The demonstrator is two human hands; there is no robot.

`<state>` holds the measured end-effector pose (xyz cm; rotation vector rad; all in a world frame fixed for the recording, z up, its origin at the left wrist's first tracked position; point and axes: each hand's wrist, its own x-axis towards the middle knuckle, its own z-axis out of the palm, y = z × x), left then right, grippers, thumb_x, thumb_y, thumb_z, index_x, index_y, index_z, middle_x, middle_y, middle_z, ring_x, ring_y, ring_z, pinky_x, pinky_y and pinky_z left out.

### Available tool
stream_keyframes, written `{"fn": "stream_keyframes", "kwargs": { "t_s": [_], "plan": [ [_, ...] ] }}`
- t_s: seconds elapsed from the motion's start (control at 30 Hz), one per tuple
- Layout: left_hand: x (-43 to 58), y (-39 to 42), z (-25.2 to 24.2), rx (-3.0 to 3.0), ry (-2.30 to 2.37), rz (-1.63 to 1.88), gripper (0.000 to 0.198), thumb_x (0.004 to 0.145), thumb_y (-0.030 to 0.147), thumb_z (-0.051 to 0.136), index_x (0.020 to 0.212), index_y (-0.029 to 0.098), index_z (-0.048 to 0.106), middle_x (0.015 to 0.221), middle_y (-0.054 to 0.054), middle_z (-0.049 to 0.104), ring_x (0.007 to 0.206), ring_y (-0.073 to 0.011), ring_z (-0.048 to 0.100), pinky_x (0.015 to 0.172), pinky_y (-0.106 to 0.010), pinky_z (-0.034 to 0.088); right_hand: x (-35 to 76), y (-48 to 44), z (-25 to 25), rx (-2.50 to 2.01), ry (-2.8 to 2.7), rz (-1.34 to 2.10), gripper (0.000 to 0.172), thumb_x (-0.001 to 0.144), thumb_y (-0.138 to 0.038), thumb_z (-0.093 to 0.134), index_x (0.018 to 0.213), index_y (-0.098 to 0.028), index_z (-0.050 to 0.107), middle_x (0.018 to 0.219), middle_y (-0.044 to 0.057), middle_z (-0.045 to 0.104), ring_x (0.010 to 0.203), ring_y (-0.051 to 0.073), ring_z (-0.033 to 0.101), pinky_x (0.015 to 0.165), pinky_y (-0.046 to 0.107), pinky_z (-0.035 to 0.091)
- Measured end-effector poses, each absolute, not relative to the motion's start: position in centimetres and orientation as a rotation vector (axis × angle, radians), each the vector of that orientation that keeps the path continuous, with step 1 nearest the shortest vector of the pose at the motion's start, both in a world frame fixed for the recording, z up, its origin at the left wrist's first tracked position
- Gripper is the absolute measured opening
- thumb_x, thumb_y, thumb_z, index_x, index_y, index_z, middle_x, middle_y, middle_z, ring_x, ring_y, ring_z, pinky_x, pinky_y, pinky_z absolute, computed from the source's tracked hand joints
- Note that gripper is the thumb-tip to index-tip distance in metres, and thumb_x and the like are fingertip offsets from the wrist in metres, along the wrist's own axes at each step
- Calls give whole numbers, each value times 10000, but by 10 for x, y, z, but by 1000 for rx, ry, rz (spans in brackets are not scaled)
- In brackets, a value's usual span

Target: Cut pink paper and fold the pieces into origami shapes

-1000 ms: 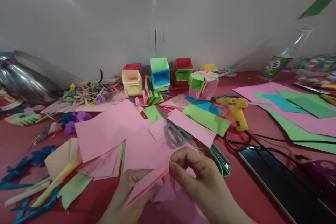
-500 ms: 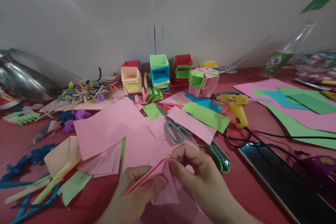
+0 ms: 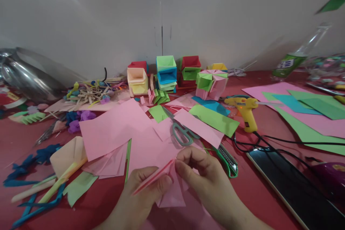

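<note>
A folded piece of pink paper (image 3: 171, 194) is between my two hands at the front of the table. My left hand (image 3: 144, 192) grips it with the thumb on top, and its folded edge slants up to the right. With thumb and forefinger, my right hand (image 3: 206, 179) pinches the paper's upper tip. Beneath and beyond my hands lie pink paper sheets (image 3: 113, 129). Just past my right hand rest grey-handled scissors (image 3: 182, 134), partly under a pink strip (image 3: 199, 127), and a green utility knife (image 3: 228, 160).
Folded paper boxes (image 3: 166, 75) stand along the wall. A yellow glue gun (image 3: 246, 109) and a dark phone (image 3: 291, 190) lie to the right, with black cords between. Coloured sheets (image 3: 318, 125) and a glass bottle (image 3: 291, 61) are farther right. A metal kettle (image 3: 32, 75) stands at left.
The whole view has shifted slightly, so the table things appear a little farther right. Both hands keep their hold on the folded pink paper, with hardly any movement.
</note>
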<state>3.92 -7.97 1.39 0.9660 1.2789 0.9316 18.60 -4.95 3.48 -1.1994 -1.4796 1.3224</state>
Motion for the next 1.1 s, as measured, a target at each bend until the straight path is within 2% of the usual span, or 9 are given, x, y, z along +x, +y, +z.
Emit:
{"fn": "stream_keyframes", "kwargs": {
  "t_s": [0.13,0.27,0.37,0.43,0.5,0.6,0.83,1.0,1.1],
  "plan": [
    [36,-79,13,996,1226,932,371,646,505,651,498,181,548,471,31,425,486,-121,390,486,-222,334,187,-49,32,-1167,-1511,1329,168,786,-280,535,655,-176,533,608,-29,480,574,107,412,532,231,337],
    [35,-79,13,1022,1246,944,408,664,515,638,474,178,508,448,48,361,466,-106,345,474,-215,319,188,-51,29,-1152,-1516,1349,204,821,-315,522,675,-174,542,628,-26,477,587,105,408,532,224,332],
    [36,-81,14,1000,1235,978,419,697,502,616,466,183,476,441,60,312,451,-95,301,459,-212,292,188,-52,28,-1120,-1438,1421,190,798,-365,577,846,-182,566,689,-24,498,623,107,446,544,215,354],
    [36,-81,14,997,1212,999,410,706,482,619,473,183,462,454,65,285,461,-91,267,454,-210,265,187,-52,29,-1105,-1414,1482,311,723,-366,671,952,-187,559,702,-31,499,639,109,464,558,214,370],
    [36,-82,14,1016,1209,996,393,708,465,626,486,180,473,470,65,277,477,-92,246,448,-209,234,185,-52,29,-1079,-1433,1562,291,682,-360,710,868,-168,594,662,-33,504,621,107,463,556,216,371],
    [35,-83,15,1076,1224,1011,352,708,435,638,511,169,518,488,58,308,494,-95,260,453,-208,226,184,-50,30,-1019,-1407,1663,258,712,-388,676,657,-147,603,619,-18,541,596,107,474,560,227,380],
    [33,-84,16,1127,1254,916,321,718,411,637,525,162,578,482,56,348,484,-95,301,449,-201,247,189,-48,30,-1022,-1341,1651,204,724,-357,669,688,-156,662,663,7,618,628,116,527,598,236,412],
    [34,-84,17,1105,1280,984,262,707,370,655,555,162,608,477,59,358,481,-90,297,450,-192,259,190,-48,31,-1030,-1249,1763,199,663,-337,727,742,-165,665,685,-11,620,636,106,532,599,220,408],
    [34,-82,22,1087,1275,971,182,673,300,673,566,153,656,486,34,476,486,-96,389,476,-188,310,190,-49,33,-1008,-1280,1794,201,672,-343,719,689,-152,661,657,-4,612,620,110,528,585,225,405]
  ]
}}
